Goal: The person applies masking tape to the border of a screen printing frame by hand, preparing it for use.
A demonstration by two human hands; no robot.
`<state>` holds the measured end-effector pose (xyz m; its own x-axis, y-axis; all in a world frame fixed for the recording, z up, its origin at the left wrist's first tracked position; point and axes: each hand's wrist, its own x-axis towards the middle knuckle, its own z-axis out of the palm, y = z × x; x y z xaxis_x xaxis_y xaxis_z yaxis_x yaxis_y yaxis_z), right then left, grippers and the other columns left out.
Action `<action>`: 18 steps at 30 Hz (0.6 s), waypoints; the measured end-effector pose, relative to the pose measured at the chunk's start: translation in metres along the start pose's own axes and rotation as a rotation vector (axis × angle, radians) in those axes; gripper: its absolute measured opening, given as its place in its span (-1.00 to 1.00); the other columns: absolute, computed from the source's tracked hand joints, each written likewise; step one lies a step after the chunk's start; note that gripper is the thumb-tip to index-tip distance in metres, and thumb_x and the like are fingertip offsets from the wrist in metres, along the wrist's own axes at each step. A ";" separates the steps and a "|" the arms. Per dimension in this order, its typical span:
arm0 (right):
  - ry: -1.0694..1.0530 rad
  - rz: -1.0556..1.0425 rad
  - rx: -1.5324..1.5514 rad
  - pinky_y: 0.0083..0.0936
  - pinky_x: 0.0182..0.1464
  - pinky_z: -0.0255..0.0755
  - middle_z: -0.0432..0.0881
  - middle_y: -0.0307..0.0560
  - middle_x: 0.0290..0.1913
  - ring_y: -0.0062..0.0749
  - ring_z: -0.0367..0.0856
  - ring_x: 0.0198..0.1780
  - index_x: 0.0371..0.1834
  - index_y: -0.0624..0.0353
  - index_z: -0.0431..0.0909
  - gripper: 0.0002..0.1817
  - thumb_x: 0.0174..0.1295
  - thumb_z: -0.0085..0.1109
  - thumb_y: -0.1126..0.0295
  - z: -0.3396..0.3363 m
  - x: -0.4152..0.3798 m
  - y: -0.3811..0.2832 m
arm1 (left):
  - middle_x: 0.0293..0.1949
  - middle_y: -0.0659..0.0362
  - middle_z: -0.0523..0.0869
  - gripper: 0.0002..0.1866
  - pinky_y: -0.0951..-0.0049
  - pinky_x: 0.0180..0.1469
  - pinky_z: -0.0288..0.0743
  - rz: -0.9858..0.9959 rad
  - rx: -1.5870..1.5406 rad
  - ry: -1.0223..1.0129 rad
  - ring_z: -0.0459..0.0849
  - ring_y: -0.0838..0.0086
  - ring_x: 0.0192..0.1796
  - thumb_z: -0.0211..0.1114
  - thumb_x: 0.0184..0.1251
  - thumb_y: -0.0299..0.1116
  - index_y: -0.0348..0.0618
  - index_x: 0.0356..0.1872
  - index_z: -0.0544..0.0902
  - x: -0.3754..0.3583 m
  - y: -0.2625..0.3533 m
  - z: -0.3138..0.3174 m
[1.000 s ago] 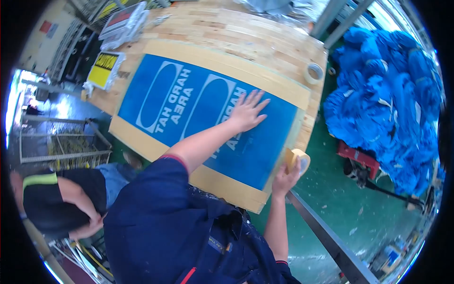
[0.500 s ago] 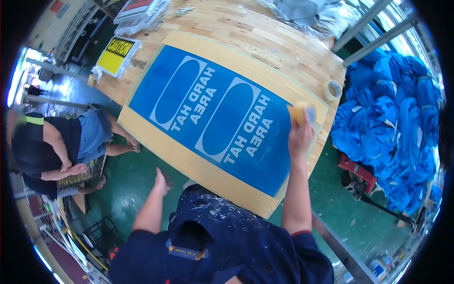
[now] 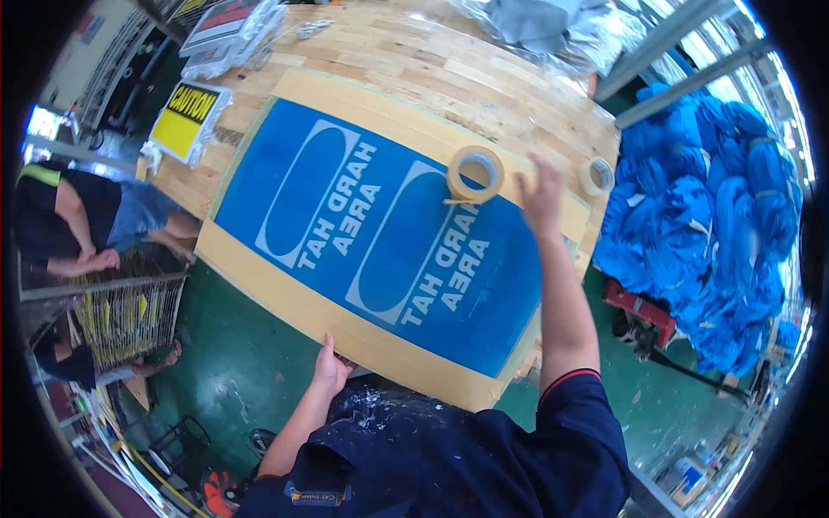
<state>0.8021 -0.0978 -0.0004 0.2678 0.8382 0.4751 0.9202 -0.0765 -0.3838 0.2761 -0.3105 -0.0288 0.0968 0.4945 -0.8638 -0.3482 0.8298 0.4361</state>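
A screen printing frame (image 3: 285,298) lies on the wooden table, its wide border covered in tan tape. Its blue mesh (image 3: 509,337) carries mirrored "HARD HAT AREA" lettering and two outlined ovals. On the mesh near the far edge rests a roll of tan tape (image 3: 452,186), with a short loose end sticking out. My right hand (image 3: 542,203) is just right of the roll, fingers spread and slightly blurred, holding nothing. At the near edge, my left hand (image 3: 330,373) has its thumb up against the border, the other fingers partly hidden beneath it.
Another tape roll (image 3: 596,176) sits at the table's right edge. Wrapped caution signs (image 3: 183,121) lie at the left, and clear plastic (image 3: 553,26) at the back. Blue bundles (image 3: 691,233) are piled on a red pallet jack (image 3: 639,311). Another person (image 3: 82,216) is at the left.
My right hand has let go of the tape roll, which now lies on the mesh further left. My left hand has moved from open air to the frame's near edge.
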 end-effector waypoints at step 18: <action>-0.538 0.801 -0.401 0.19 0.25 0.42 0.71 0.31 0.24 0.25 0.64 0.32 0.31 0.21 0.54 -0.19 0.44 0.07 -0.38 -0.104 -0.062 0.040 | 0.25 0.04 0.71 -0.31 -0.02 0.17 0.71 0.187 0.557 -0.077 0.74 0.25 0.24 0.01 0.70 0.25 -0.19 0.43 0.46 0.083 0.198 -0.011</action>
<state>0.8523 -0.2086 0.0367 0.7691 0.5857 -0.2557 0.5834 -0.8068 -0.0933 0.2047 -0.1076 -0.0168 0.1553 0.6458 -0.7475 0.1744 0.7269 0.6642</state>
